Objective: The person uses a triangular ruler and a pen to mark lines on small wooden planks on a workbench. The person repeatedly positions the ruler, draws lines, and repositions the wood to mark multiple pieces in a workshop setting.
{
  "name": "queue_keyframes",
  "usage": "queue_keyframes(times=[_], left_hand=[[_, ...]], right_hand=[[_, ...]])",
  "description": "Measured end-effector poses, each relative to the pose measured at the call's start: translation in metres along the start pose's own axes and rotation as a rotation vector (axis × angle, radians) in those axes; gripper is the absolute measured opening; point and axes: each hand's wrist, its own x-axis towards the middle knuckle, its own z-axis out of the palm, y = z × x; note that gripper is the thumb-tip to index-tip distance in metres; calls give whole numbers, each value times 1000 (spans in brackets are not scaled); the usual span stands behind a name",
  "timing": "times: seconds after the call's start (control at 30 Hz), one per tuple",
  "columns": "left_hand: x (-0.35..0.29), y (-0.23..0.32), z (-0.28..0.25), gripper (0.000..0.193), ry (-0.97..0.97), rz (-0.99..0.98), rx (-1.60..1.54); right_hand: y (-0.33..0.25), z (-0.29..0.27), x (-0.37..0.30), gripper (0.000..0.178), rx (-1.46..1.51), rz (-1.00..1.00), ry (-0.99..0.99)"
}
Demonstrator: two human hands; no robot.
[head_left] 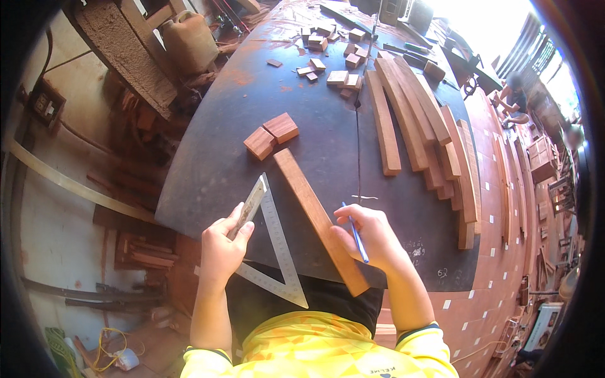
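My left hand (225, 243) is closed around the thick edge of a metal set square (275, 234), a triangle with scale marks, tilted above the near edge of the dark table. In my right hand (372, 234) a blue pen (357, 238) is gripped between the fingers. That hand rests by a long reddish-brown wooden strip (315, 211), which slants across the table and juts over its near edge; whether the fingers press on the strip I cannot tell. Just beyond the strip's far end are two short wood blocks (271, 135) side by side.
On the dark tabletop (208, 170), several long wooden strips (403, 113) lie stacked at the right. Small wood offcuts (337, 77) are scattered toward the back. A jerrycan (189, 41) stands at the far left. Beyond the table, people (513, 101) sit on the tiled floor at right.
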Motion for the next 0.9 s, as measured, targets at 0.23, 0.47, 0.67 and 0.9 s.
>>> queue_keyframes(times=[0.23,0.47,0.67,0.9], left_hand=[[9,8,13,47,-70,-18,-72],[28,15,23,49,-246,53,-29],[39,11,26,50,-295,64,-44],[41,7,32,52,-319,66,-75]], right_hand=[[-3,17,2,11,161,78,86],[19,24,6,23,93,-81,249],[23,26,9,33,72,-119,161],[18,28,9,33,66,-146,152]])
